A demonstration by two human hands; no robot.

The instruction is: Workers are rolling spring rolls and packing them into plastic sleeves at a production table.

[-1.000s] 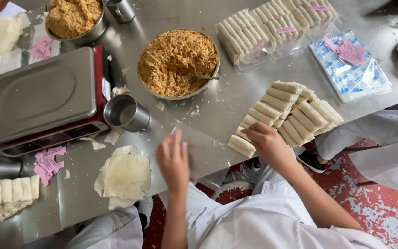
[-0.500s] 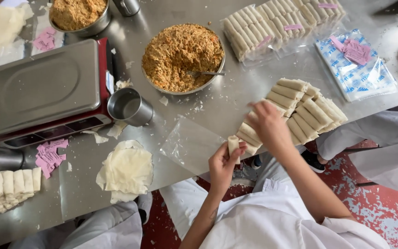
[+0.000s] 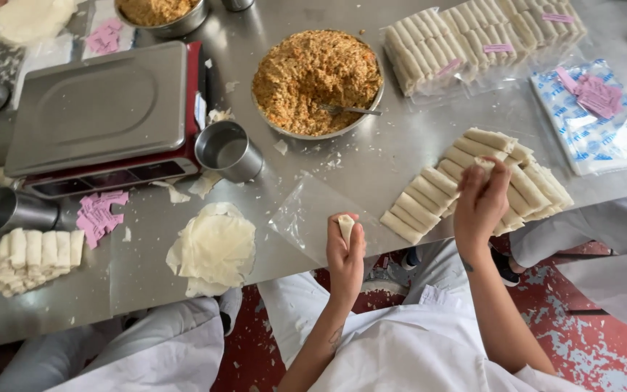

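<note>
- The left hand, low in the centre of the frame, has its grip closed around one pale spring roll held upright at the near table edge. The roll sits only between fingertips, so I judge it could slip and fall past the edge to the red floor.
- The right hand, right of centre, has its grip pinched on a second roll lifted just above the stacked rolls. Dragging it out could topple neighbours off the pile, which hangs near the edge.
- Squeezing either thin wrapper hard may split it and spill filling.
- The clear plastic bag lies flat between the hands and partly overhangs the edge; a brushing wrist could sweep it off.
</note>
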